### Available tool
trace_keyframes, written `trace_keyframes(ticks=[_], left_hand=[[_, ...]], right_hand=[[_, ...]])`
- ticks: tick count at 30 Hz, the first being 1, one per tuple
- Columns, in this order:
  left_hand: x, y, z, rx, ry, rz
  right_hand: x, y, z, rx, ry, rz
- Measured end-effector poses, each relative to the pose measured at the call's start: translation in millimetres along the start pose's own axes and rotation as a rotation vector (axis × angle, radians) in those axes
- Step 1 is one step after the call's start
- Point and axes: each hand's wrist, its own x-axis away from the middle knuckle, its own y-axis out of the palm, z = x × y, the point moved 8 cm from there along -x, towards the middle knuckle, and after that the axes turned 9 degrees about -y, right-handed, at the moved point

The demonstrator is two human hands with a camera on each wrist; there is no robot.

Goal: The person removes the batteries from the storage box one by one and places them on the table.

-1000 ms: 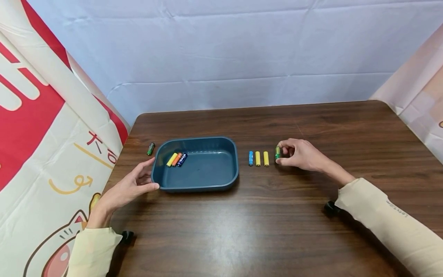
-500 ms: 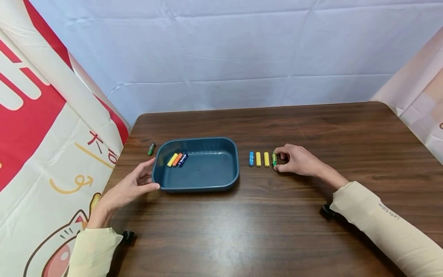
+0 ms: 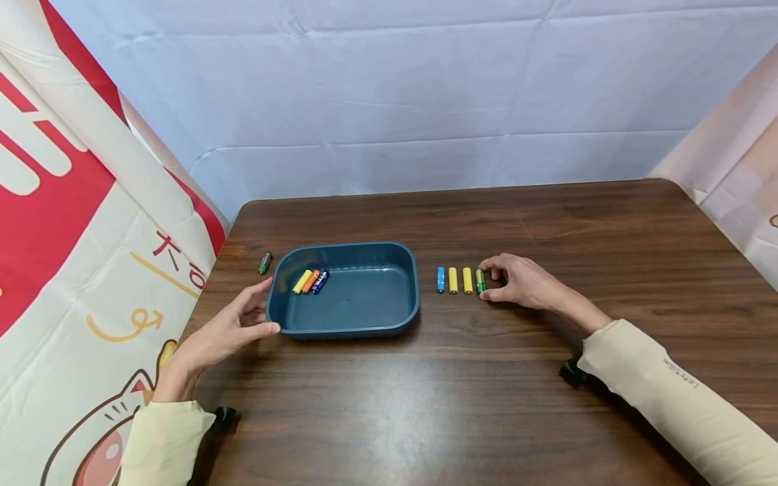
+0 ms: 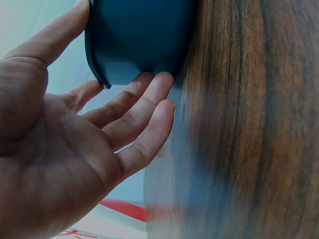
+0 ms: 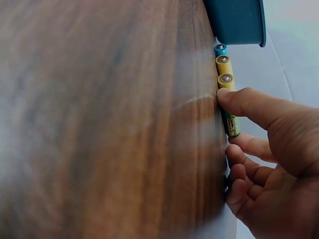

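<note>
Dark teal tray (image 3: pixel 352 307) on a brown, wood-grained desk (image 3: pixel 389 398)
Left of centre, a yellow battery (image 3: pixel 302 281), an orange battery (image 3: pixel 310 280) and a navy battery (image 3: pixel 320 282); right of centre, a light-blue battery (image 3: pixel 440 279), two yellow batteries (image 3: pixel 452 280), a green-and-yellow battery (image 3: pixel 480 281). Far left, white cloth (image 3: pixel 115 263) patterned red and yellow.

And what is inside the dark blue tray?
The tray holds a yellow battery, an orange battery and a dark-blue battery, side by side. The tray floor directly beneath them is covered.
</note>
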Motion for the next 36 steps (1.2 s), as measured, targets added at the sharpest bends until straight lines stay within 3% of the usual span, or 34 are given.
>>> trace_keyframes(ticks=[27, 36], left_hand=[[0.6, -0.7, -0.2, 0.002, 0.003, 0.001], [-1.2, 1.1, -0.2, 0.008, 0.006, -0.001]], right_hand=[[5.5, -0.5, 0.7, -0.073, 0.018, -0.004], [2.6, -19.9, -13.4, -0.124, -0.004, 0.074]])
